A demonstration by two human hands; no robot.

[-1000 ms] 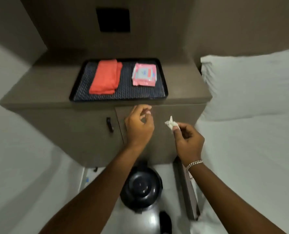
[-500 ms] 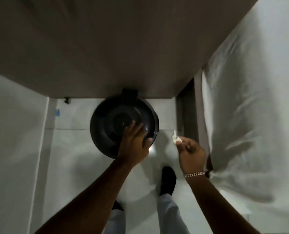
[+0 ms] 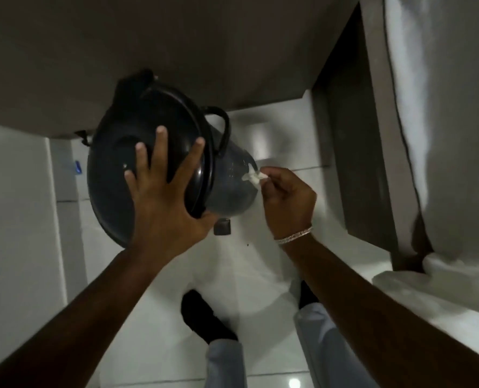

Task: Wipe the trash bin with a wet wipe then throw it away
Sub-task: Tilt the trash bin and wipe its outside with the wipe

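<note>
Half a second ago our trash bin [image 3: 154, 152] stood upright on the floor with our left hand just reaching its lid; now it is tipped toward us and to the left, so its grey side wall faces right, and our right hand has come in from beside it to meet that wall. Our left hand [image 3: 162, 203] lies spread flat, fingers splayed across the black lid and palm over its rim, bracing the bin in its tilt. Our right hand [image 3: 286, 200] pinches the small crumpled wet wipe [image 3: 253, 177] between thumb and fingertips, and the wipe touches the side wall near its lower part. We judge the wiping step has only just begun, with a single spot contacted. Next we need to drag the wipe along and around the wall while our left hand keeps the bin steady, perhaps turning it to reach the hidden side, before doing the lid and discarding the wipe.
</note>
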